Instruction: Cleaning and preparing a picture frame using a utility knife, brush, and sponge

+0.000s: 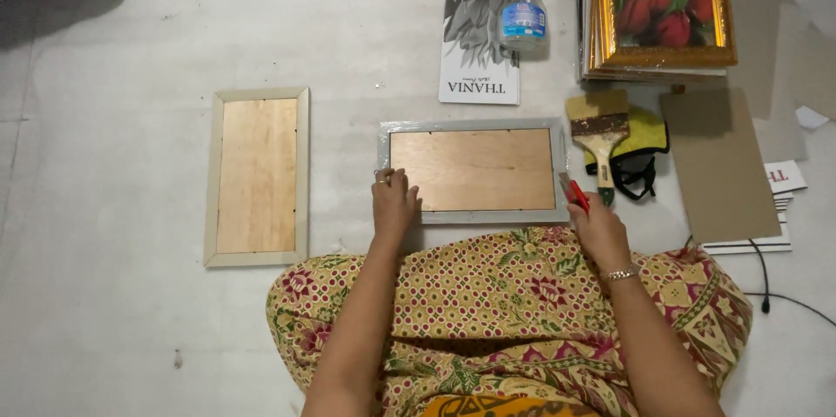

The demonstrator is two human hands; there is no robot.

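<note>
Where hands (394, 201) rest: grey frame (473, 218) (face-down).

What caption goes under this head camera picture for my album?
Left hand presses a grey-rimmed, wood-backed picture frame face down on the floor; right hand holds a red-handled tool at its corner.

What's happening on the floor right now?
A person sits on the floor with a silver picture frame lying face down in front of them. The left hand presses its lower left corner, while the right hand holds a red-handled tool at the lower right corner. A second frame lies to the left.
</note>
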